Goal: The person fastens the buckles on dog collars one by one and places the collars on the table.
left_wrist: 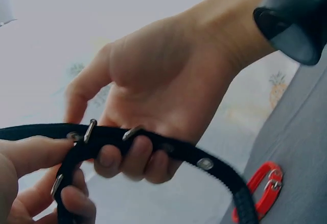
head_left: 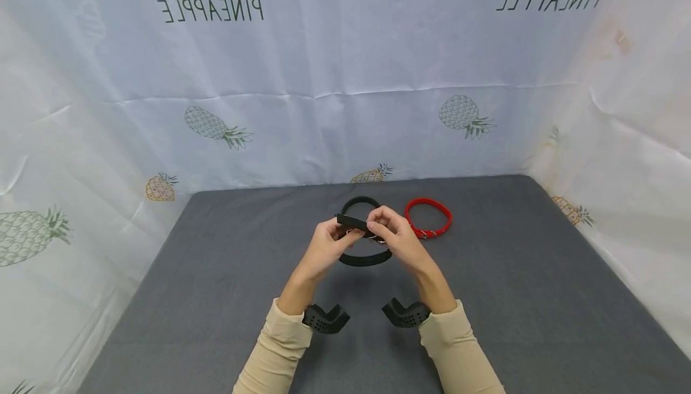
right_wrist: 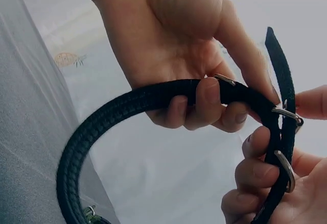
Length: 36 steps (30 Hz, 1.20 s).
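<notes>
Both hands hold a black buckled collar [head_left: 365,260] above the table, bent into a loop that hangs toward me. My left hand [head_left: 326,244] grips the band beside the metal buckle [right_wrist: 287,114], its fingers curled round it. On the other side, my right hand [head_left: 398,237] holds the collar near the buckle and pinches there with thumb and finger. The strap's free end [right_wrist: 278,55] runs through the buckle and sticks out past it. Metal-rimmed holes [left_wrist: 205,164] show along the band in the left wrist view. Fingers hide part of the buckle.
A second dark collar [head_left: 360,199] lies on the grey table [head_left: 232,298] just behind the hands. To its right is a red collar [head_left: 429,201], fastened in a loop. A white cloth printed with pineapples [head_left: 345,136] hangs behind and at both sides.
</notes>
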Tool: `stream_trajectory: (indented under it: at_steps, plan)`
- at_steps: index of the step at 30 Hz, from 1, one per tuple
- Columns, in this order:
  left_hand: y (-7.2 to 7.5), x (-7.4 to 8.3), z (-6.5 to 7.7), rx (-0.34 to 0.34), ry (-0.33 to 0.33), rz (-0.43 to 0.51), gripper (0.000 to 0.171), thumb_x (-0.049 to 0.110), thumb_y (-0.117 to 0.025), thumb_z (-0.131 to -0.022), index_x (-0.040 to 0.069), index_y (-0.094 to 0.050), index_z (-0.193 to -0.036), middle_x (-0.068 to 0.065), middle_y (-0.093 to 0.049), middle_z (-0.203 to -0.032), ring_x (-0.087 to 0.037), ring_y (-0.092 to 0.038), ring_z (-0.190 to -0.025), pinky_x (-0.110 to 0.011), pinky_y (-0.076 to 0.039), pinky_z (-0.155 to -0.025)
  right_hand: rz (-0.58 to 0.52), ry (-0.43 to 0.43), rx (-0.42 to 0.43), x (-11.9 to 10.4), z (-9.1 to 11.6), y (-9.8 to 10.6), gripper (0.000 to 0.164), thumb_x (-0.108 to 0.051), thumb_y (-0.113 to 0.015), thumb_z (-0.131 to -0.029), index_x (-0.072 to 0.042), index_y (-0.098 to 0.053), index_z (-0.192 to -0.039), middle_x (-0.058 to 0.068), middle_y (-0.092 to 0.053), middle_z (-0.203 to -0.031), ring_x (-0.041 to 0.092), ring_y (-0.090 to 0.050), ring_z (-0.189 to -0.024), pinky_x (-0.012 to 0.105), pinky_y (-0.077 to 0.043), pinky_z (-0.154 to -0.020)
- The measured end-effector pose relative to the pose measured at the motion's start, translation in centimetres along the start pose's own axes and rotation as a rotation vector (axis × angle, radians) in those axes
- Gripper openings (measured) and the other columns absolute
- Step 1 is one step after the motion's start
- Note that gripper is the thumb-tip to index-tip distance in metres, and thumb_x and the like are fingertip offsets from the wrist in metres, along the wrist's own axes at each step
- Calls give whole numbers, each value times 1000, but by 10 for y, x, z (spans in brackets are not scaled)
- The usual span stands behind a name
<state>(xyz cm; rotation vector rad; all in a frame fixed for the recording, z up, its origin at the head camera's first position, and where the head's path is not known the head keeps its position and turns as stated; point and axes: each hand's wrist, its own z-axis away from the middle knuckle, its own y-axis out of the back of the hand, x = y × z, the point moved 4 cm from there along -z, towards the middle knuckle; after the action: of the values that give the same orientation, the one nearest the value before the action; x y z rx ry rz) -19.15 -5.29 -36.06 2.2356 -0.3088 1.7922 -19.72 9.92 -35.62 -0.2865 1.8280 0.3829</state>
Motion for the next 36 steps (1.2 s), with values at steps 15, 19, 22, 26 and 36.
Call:
stream_trajectory:
  at_steps: [15,19,22,26,36]
  plan:
    - [8,8,1,-52,-49,-82,29,10,-63,-93,-2,-60,-119,-26,-62,-118,-2,-63,-96,-21,-52,-87,-117,12,-5,-1,2,6,11,-6,-40,-101,-11,-48,-105,-9,-56,-85,10,-50,-76,21,-43,-71]
    - [12,9,2,-24,-70,-118,33,9,-64,-92,1,-59,-124,-22,-61,-124,-7,-60,-105,-22,-51,-90,-167,4,34,-1,2,8,15,-8,-38,-101,-18,-49,-102,-10,-55,-90,8,-53,-81,22,-42,-73]
    - [14,8,1,-9,-68,-131,37,9,-64,-92,0,-59,-127,-21,-61,-127,-8,-60,-110,-23,-50,-93,-217,3,70,-1,2,11,18,-8,-36,-101,-20,-50,-101,-10,-55,-90,8,-54,-81,23,-40,-73]
    - [14,7,1,-11,-69,-138,35,10,-65,-92,-1,-59,-125,-22,-62,-125,-3,-60,-107,-22,-50,-94,-251,6,87,0,2,12,22,-5,-34,-101,-20,-50,-100,-9,-56,-86,7,-51,-77,24,-41,-73]
    - [14,5,0,-12,-83,-186,33,12,-62,-94,3,-60,-125,-20,-62,-125,-26,-60,-112,-35,-51,-96,-231,-20,75,1,0,9,22,-6,-33,-101,-20,-50,-102,-8,-55,-91,9,-54,-79,22,-45,-77]
